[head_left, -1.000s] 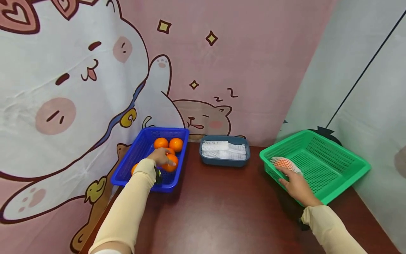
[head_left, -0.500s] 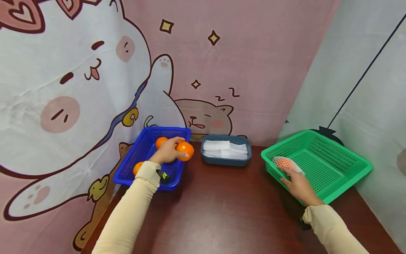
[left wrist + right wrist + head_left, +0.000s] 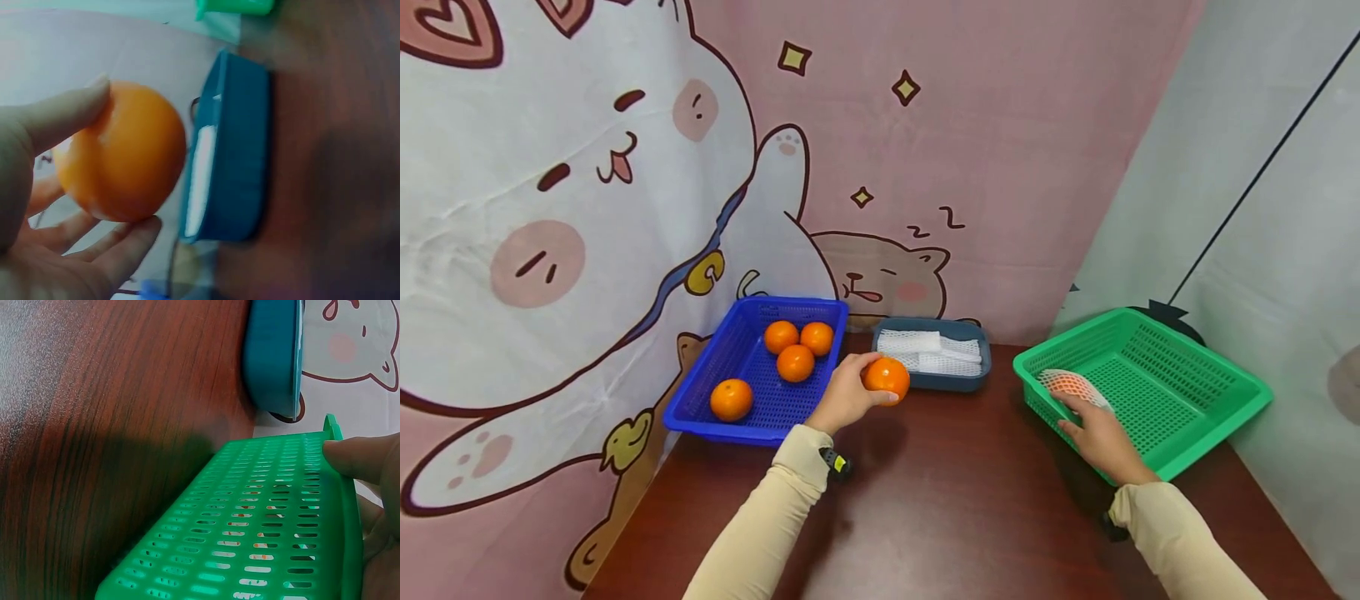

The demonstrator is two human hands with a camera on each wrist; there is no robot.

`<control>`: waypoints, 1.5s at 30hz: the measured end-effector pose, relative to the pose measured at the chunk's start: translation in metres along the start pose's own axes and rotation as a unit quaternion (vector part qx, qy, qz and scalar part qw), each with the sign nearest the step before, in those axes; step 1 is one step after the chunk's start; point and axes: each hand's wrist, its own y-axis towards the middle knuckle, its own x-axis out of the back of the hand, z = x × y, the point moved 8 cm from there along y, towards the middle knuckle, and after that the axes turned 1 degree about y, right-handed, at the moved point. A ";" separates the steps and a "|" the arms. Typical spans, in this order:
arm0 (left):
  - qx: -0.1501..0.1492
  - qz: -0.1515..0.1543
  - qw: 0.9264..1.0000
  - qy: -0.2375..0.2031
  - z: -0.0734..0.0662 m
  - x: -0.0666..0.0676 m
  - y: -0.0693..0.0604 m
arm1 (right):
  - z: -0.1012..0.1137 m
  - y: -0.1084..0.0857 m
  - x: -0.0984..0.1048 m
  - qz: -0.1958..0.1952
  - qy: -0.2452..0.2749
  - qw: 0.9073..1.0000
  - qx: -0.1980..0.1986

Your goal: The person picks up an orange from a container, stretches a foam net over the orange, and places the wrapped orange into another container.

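Note:
My left hand grips an orange with thumb and fingers, above the table in front of the grey-blue bin. In the left wrist view, the thumb lies on one side of the orange and the fingertips on the other. My right hand holds the near-left rim of the green basket, thumb outside and fingers inside. Those fingers lie beside an orange in white foam netting, partly covering it. The right wrist view shows the thumb across the rim; the other fingers are mostly hidden behind it.
Several loose oranges lie in a blue basket at the left. A grey-blue bin with white foam net sleeves stands at the back middle of the brown table. Printed cloth hangs behind.
My left hand has lifted an orange out of the blue basket and carried it right, to in front of the grey-blue bin. The right hand has stayed at the green basket's rim.

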 end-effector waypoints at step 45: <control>0.012 -0.043 0.997 -0.059 0.062 -0.099 -0.023 | -0.003 -0.001 0.000 -0.026 -0.020 0.999 0.004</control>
